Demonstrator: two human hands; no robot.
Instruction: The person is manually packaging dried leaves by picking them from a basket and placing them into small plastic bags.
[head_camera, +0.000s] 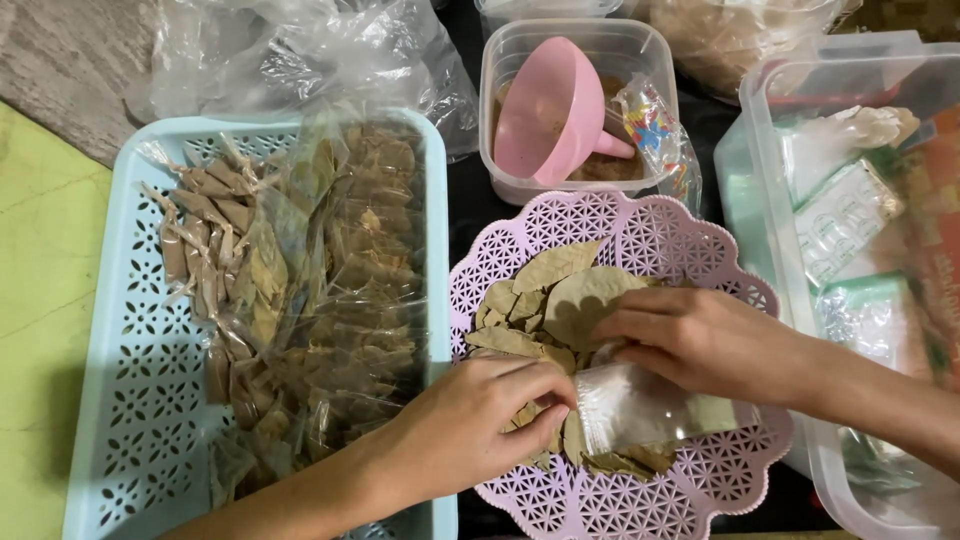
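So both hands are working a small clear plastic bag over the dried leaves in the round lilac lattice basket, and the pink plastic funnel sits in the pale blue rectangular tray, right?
Not quite. The head view shows the pink plastic funnel lying in the clear plastic tub of brown powder, not the pale blue rectangular tray. The rest holds: left hand and right hand handle the small clear plastic bag over the dried leaves in the round lilac lattice basket.

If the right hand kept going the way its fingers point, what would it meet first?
The right hand points left, fingertips already on the dried leaves in the lilac basket; beyond them, probably the basket's rim.
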